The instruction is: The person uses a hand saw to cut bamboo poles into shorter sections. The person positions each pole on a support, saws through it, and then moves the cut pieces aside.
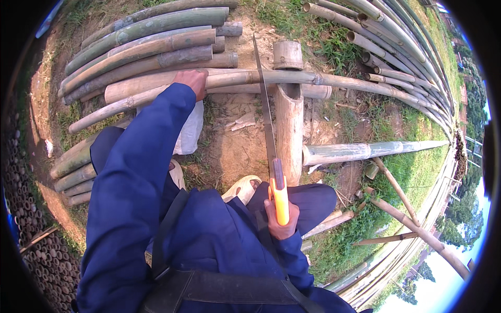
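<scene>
- Black straps cross the person's dark blue jacket at the lower edge.
- Right hand, in front of the right knee: its fingers are wrapped round the orange handle of a saw.
- The saw's long, narrow blade points away from the body and crosses over a pale bamboo pole; whether its teeth touch the pole, I cannot tell.
- Left hand, at the end of an outstretched arm: its fingers are curled over that pole, left of the blade; their tips are hidden.
- The pole runs sideways in front of the person, lying across a thick bamboo log just right of the blade.
- Bamboo lengths lie side by side at upper left; longer poles fan out at upper right.
- Beige clogs stand on bare ground, and a white sack lies below the left hand.
</scene>
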### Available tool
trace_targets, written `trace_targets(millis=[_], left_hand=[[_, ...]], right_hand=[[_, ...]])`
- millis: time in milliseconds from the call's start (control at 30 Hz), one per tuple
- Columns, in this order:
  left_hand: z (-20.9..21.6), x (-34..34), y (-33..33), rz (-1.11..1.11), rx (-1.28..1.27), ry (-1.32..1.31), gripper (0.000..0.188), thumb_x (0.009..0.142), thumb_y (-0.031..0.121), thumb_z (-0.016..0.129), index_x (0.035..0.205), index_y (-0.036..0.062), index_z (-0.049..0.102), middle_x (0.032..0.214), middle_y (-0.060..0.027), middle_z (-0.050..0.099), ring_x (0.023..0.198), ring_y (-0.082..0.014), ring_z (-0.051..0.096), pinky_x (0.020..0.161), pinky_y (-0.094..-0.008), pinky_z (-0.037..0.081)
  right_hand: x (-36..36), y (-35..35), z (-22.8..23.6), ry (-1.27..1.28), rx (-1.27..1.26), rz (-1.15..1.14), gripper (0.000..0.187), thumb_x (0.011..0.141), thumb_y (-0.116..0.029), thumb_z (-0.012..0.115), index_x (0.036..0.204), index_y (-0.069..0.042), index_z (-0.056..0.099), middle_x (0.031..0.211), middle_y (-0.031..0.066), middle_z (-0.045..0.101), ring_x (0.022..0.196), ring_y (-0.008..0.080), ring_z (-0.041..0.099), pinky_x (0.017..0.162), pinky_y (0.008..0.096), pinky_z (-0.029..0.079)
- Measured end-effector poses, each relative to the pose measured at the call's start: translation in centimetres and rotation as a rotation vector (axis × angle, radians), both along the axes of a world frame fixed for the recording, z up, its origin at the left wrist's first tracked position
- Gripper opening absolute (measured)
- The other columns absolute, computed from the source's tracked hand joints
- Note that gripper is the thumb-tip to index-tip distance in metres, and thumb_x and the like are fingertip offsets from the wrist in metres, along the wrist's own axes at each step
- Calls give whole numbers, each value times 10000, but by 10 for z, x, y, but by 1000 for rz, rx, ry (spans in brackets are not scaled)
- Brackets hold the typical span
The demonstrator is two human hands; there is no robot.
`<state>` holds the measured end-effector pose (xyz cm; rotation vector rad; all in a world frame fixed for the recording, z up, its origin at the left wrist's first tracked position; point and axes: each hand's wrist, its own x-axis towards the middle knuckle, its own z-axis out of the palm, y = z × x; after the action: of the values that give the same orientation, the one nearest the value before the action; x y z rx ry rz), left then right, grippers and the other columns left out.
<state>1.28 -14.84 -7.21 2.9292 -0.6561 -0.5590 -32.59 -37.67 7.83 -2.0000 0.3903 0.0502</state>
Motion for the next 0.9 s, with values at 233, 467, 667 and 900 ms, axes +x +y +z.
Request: trace_targets(millis=[233, 467, 667, 900], left_hand=[[11, -4, -14, 9, -27, -51, 279, 790, 163, 702, 1047, 53, 686, 960, -208, 743, 938, -370, 730, 817, -491, 576], [6, -9, 0, 1, -43, -30, 280, 799, 148, 692, 1062, 52, 686, 955, -205, 744, 928, -376, 731, 815, -490, 578], [6, 0, -10, -18, -20, 5, 344, 783, 204, 758, 1091, 67, 686, 975, -205, 744, 953, -370, 727, 831, -480, 576], [9, 2, -2, -21, -4, -16, 364, 768, 226, 778, 1083, 69, 683, 970, -207, 743, 950, -365, 726, 832, -483, 573]], right_hand=[[132, -1, -70, -141, 76, -129, 194, 929, -89, 753, 807, 13, 643, 636, -8, 560, 576, 63, 462, 531, 277, 390], [-16, -6, -18, 27, -17, -38, 223, 890, -1, 717, 1097, 79, 686, 842, 120, 719, 742, 166, 693, 696, 305, 534], [85, -3, -57, -61, 12, -86, 97, 906, -33, 728, 916, 45, 671, 686, 75, 634, 597, 120, 571, 554, 320, 456], [36, 0, -14, 9, 103, -68, 75, 923, -26, 703, 935, 48, 693, 711, 64, 647, 624, 91, 570, 589, 274, 471]])
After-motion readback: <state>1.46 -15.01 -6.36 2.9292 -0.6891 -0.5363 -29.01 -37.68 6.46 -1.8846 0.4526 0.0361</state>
